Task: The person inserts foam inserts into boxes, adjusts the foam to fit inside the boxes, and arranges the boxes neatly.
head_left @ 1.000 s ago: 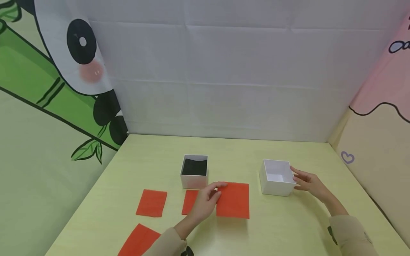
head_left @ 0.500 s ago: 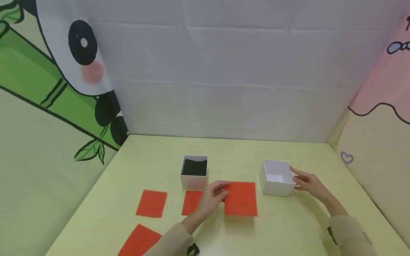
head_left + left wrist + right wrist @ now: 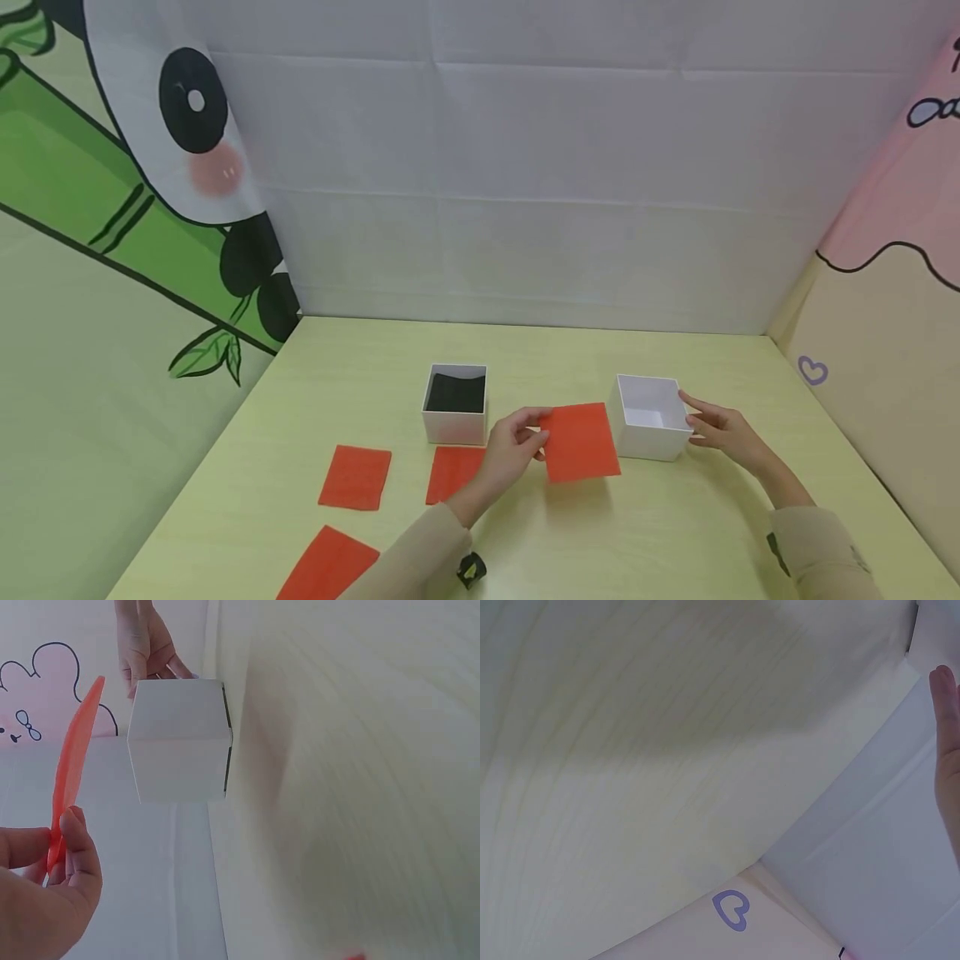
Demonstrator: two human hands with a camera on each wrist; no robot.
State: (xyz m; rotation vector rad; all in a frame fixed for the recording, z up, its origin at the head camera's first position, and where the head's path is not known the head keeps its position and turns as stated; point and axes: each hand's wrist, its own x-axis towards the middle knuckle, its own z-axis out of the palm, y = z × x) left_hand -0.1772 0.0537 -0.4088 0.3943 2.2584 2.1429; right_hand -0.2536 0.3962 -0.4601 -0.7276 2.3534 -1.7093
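My left hand (image 3: 513, 446) pinches a thin red square (image 3: 581, 442), which looks like folded cloth, by its left edge between thumb and fingers. The square hangs above the table, just left of a white open-topped box (image 3: 648, 437). In the left wrist view the red square (image 3: 71, 761) is seen nearly edge-on and slightly bent, beside the white box (image 3: 180, 742). Fingers of my right hand (image 3: 720, 429) lie extended against the box's right side and rim. Only part of the right hand (image 3: 949, 757) shows in the right wrist view, at its right edge.
Another white box (image 3: 455, 427) stands left of centre with a black, cloth-like piece (image 3: 456, 393) inside. More red squares lie on the pale table: one at left (image 3: 355, 477), one partly behind the left hand (image 3: 452, 472), one at the front (image 3: 326, 562). A white sheet (image 3: 487, 167) backs the table.
My left hand has carried the red square right and slightly up, closer to the white box, and the square has tilted. The right hand and both boxes have stayed in place.
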